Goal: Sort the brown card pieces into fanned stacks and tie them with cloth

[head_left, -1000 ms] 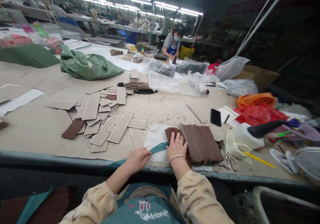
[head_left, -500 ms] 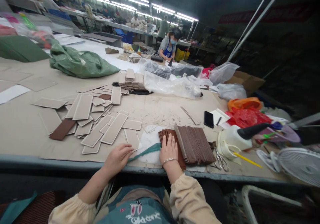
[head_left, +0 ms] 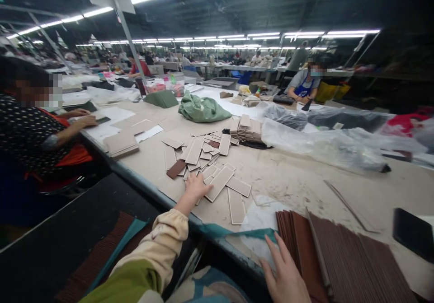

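Note:
My left hand [head_left: 195, 188] lies at the near edge of a loose pile of beige rectangular panels [head_left: 220, 183] with pale borders. Its thumb is stretched out against one panel, and the other fingers rest over the pieces, partly hidden. My right hand [head_left: 285, 269] is open, fingers spread, at the near end of a teal fabric strip [head_left: 240, 231]. Just right of it stands a row of reddish-brown panels [head_left: 303, 244], followed by a tightly packed row of brown-edged panels [head_left: 359, 249]. One dark brown panel [head_left: 176, 169] lies among the beige ones.
Neat stacks of beige panels [head_left: 249, 129] sit behind the pile. Clear plastic bags [head_left: 322, 142] and a green bag [head_left: 203, 108] lie farther back. A black phone [head_left: 412, 233] is at right. A co-worker [head_left: 30, 127] sits at left; another person [head_left: 303, 84] works across the table.
The view has swung left. My left hand has moved from beside the teal strip onto the beige pile. My right hand has come off the reddish-brown panels towards the strip.

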A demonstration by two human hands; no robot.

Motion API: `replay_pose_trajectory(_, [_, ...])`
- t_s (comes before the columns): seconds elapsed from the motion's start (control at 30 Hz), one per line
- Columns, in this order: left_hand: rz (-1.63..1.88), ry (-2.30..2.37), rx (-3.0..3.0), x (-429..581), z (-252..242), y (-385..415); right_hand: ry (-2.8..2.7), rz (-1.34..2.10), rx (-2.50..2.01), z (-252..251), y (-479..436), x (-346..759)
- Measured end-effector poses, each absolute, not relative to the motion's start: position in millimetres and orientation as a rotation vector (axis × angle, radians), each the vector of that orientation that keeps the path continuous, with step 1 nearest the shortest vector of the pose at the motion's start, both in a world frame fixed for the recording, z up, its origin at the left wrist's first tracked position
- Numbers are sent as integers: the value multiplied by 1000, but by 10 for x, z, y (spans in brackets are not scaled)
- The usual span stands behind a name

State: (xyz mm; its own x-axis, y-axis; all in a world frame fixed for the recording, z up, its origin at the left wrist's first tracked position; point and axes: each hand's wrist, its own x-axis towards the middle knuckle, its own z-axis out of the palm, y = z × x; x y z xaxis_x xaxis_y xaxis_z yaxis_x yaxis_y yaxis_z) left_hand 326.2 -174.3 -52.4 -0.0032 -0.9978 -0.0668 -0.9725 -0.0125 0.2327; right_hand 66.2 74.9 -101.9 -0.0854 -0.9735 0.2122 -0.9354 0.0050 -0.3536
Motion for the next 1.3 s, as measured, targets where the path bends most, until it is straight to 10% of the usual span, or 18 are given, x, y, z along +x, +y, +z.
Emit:
replay_pose_trajectory(0.57, [-176, -2312, 2194, 3368, -615, -1801, 2091, -415, -1732, -386, -824, 1086])
replay_pose_trajectory(0.97, [-1255, -1522, 1852, 3451, -782, -1765, 2296, -265, -1482, -591, -1428, 1317])
replay_pose_trajectory(1.3, [-1268, -1429, 1684, 2998, -1037, -2106, 2190, -333, -1328, -691, -1602, 1319])
